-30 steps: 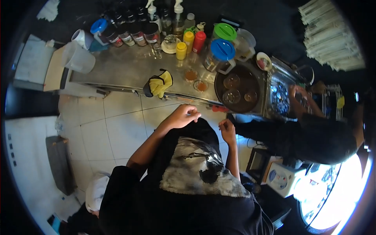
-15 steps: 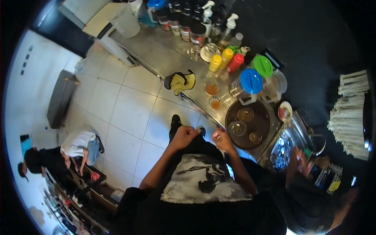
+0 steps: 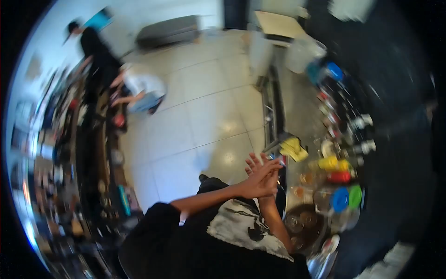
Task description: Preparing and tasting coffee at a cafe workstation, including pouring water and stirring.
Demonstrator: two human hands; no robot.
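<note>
My left hand [image 3: 258,183] lies across my right hand [image 3: 254,165], and the two touch in front of my shirt. The left fingers stretch out flat toward the counter edge. Beyond them show the right hand's spread fingertips, while its palm is mostly covered. I make out nothing held in either hand, though motion blurs the picture. Close by, on the edge of the steel counter [image 3: 297,104], rests a yellow and black cloth item [image 3: 293,149]. A small reddish thing [image 3: 282,160] shows at the left fingertips; I cannot tell what it is.
Along the counter stand yellow squeeze bottles [image 3: 327,162], a red one [image 3: 339,176], pitchers with a blue lid [image 3: 340,199] and a green lid [image 3: 355,196], and a round brown tray [image 3: 320,232]. Across the tiled floor [image 3: 176,121], a person in white [image 3: 141,86] bends beside a person in black [image 3: 97,49].
My view has turned left, so the counter now runs down the right side. My hands were apart and closed; they have come together with fingers extended.
</note>
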